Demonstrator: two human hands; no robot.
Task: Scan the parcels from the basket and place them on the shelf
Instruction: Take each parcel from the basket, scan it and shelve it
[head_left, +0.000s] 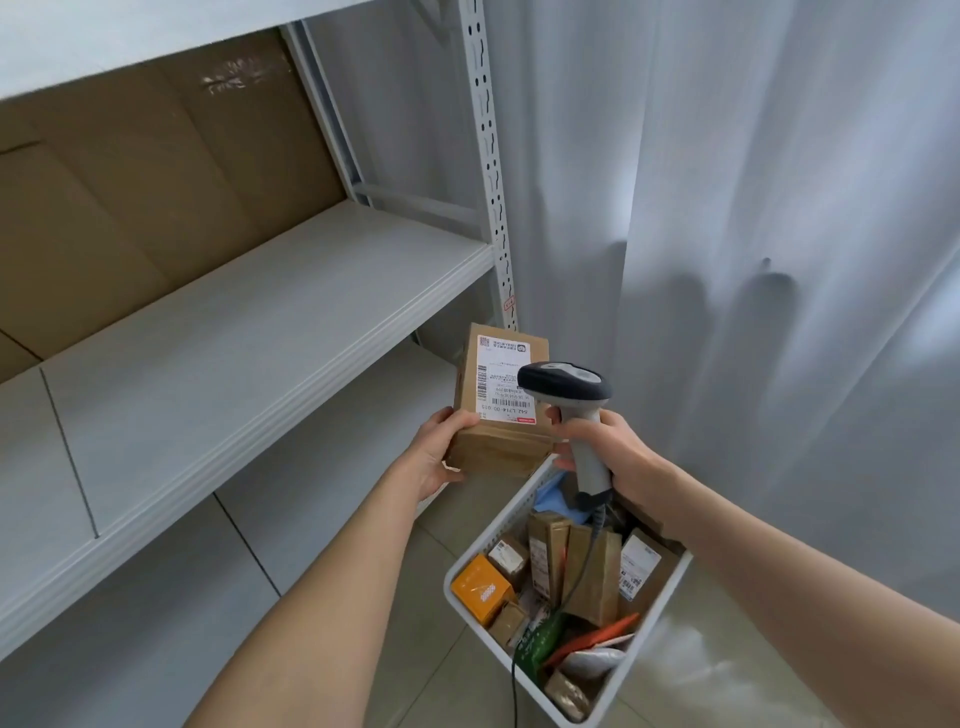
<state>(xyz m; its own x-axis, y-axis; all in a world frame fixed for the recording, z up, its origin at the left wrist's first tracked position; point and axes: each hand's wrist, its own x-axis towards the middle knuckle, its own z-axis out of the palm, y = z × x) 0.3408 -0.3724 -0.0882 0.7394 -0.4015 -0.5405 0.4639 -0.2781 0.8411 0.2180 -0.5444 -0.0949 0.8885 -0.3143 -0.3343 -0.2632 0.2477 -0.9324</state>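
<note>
In the head view, a brown cardboard parcel (498, 400) is held up above the near end of the white basket (647, 636), its long axis running away from the body and its labelled face (506, 379) turned upward. It is gripped at its near end by the left hand (439, 452), with the thumb laid on the top face and the fingers curled beneath. The right hand (608, 452) is closed round the handle of a grey scanner (563, 384), whose dark head is held just above the right part of the label and pointed across it; whether it touches the box cannot be told. The two hands are set close together, with the parcel between them and slightly beyond. The bare middle board of the shelf (249, 332) lies to the left of the parcel and somewhat higher, so the left hand, which carries the parcel, is judged the nearer one for setting it down, by a sweep leftward once the scan is made. More parcels (592, 577) are seen standing and lying in the basket on the floor below the right forearm, so much of the task is judged to remain.
</note>
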